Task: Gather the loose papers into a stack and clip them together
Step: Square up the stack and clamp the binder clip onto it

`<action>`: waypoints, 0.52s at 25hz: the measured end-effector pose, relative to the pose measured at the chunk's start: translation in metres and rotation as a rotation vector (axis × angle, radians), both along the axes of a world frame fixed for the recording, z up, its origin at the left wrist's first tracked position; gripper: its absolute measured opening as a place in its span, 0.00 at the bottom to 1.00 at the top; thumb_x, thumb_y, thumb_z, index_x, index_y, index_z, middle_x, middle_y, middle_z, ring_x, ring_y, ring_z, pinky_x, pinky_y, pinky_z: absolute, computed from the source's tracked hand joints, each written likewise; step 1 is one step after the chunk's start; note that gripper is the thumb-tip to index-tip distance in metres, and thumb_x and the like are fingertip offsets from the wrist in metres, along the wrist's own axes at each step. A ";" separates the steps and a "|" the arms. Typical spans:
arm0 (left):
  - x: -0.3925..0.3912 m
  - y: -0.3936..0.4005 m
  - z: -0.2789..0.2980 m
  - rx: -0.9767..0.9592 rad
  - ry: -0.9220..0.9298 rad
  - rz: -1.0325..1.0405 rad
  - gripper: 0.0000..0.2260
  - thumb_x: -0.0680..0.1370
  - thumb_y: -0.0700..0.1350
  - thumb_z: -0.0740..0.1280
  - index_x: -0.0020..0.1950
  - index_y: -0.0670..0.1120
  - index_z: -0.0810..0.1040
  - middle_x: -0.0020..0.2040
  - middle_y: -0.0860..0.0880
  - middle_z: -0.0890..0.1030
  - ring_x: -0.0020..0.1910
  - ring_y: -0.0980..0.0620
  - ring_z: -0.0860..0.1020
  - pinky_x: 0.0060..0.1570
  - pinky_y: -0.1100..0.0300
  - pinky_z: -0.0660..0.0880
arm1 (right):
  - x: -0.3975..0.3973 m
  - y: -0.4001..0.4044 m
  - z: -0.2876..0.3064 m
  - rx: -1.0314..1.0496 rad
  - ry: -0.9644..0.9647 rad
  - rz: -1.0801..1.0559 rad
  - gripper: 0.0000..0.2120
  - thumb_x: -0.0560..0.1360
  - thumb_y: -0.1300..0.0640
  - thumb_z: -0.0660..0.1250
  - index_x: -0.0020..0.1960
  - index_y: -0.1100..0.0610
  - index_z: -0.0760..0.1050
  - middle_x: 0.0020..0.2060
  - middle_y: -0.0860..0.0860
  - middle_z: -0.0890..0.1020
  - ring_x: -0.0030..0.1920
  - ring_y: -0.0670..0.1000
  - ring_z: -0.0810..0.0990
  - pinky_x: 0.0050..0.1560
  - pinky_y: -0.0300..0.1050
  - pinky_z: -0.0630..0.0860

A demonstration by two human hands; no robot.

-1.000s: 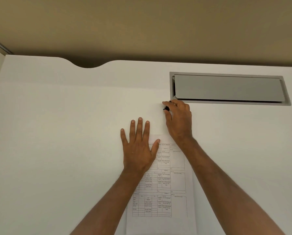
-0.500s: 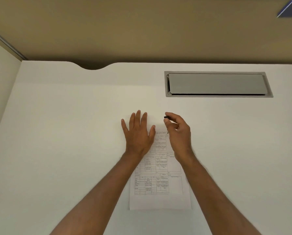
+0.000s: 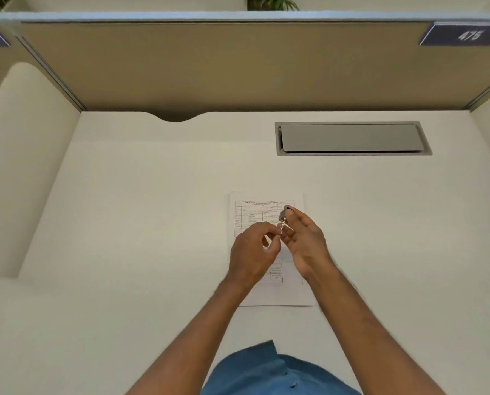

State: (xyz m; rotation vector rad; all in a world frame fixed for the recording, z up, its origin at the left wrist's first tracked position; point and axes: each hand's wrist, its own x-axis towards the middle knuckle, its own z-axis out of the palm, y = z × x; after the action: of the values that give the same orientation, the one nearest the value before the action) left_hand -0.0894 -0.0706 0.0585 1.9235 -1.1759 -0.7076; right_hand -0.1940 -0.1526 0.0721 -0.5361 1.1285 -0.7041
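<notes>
A stack of printed papers [image 3: 268, 208] with tables on the top sheet lies flat on the white desk [image 3: 152, 223], its edges lined up. Both hands hover just above its middle. My right hand [image 3: 306, 240] pinches the dark body of a binder clip [image 3: 282, 220] between thumb and forefinger. My left hand [image 3: 253, 252] grips the clip's silver wire handles with its fingertips. The clip is held in the air, apart from the paper. The hands hide the centre of the sheet.
A grey cable hatch [image 3: 352, 138] is set into the desk at the back right. A tan partition wall [image 3: 238, 67] closes the back, with a side panel [image 3: 24, 166] on the left. My blue shirt [image 3: 266, 372] shows at the bottom edge.
My right hand brought the clip back from beside the hatch to above the papers. My left hand lifted off the sheet and took hold of the clip's handles. The view pulled back.
</notes>
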 end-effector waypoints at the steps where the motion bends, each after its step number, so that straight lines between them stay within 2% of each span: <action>1: -0.002 0.006 0.004 0.006 -0.026 -0.005 0.03 0.76 0.46 0.70 0.48 0.54 0.82 0.44 0.59 0.84 0.40 0.57 0.80 0.44 0.56 0.79 | -0.004 0.006 0.002 0.004 -0.006 0.010 0.15 0.79 0.58 0.70 0.64 0.61 0.79 0.50 0.54 0.82 0.47 0.54 0.80 0.62 0.55 0.78; 4: -0.008 0.022 0.015 -0.031 -0.158 -0.038 0.03 0.74 0.46 0.70 0.46 0.54 0.82 0.41 0.59 0.83 0.36 0.57 0.78 0.42 0.56 0.78 | -0.017 0.020 0.006 0.013 -0.046 0.042 0.16 0.78 0.59 0.71 0.64 0.62 0.79 0.49 0.53 0.83 0.45 0.53 0.82 0.61 0.54 0.79; 6: -0.010 0.028 0.020 -0.064 -0.213 -0.035 0.03 0.73 0.46 0.70 0.45 0.53 0.80 0.40 0.59 0.82 0.35 0.57 0.77 0.42 0.55 0.78 | -0.023 0.024 0.011 0.024 -0.075 0.051 0.17 0.78 0.59 0.71 0.65 0.62 0.79 0.48 0.53 0.84 0.43 0.52 0.83 0.56 0.50 0.81; 9: -0.006 0.034 0.030 -0.077 -0.203 0.037 0.03 0.74 0.45 0.70 0.45 0.53 0.79 0.41 0.59 0.82 0.36 0.56 0.78 0.42 0.57 0.77 | -0.034 0.028 0.022 0.038 -0.106 0.079 0.16 0.78 0.58 0.72 0.64 0.62 0.80 0.48 0.54 0.84 0.41 0.50 0.83 0.47 0.42 0.81; 13: 0.008 0.030 0.044 -0.080 -0.155 0.062 0.02 0.75 0.45 0.69 0.46 0.53 0.78 0.42 0.59 0.82 0.39 0.56 0.80 0.41 0.56 0.78 | -0.040 0.040 0.031 0.048 -0.134 0.144 0.12 0.78 0.59 0.71 0.60 0.61 0.82 0.49 0.55 0.83 0.40 0.50 0.82 0.44 0.41 0.82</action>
State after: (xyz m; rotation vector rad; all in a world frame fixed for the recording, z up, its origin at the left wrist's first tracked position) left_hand -0.0817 -0.0411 0.1027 1.9661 -1.2140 -0.4778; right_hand -0.2338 -0.1125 0.1033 -0.5164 0.9697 -0.5774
